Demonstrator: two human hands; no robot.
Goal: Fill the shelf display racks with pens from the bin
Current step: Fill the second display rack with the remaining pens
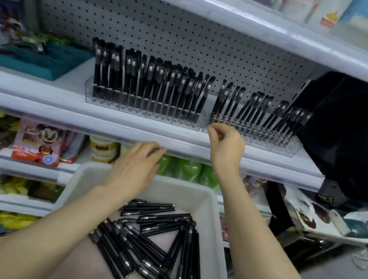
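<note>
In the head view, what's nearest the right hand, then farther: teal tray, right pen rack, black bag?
1. Right rack, just beyond the right hand.
2. Black bag, at the right end of the shelf.
3. Teal tray, far left on that shelf.

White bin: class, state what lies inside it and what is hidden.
Inside the white bin lies a loose heap of black pens. The left forearm covers its near left part, so anything there is hidden.

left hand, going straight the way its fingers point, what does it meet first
Probably the shelf's front rail: the left hand points straight fingers up-right at it. Depth unclear; it might pass beneath toward the green bottles.
</note>
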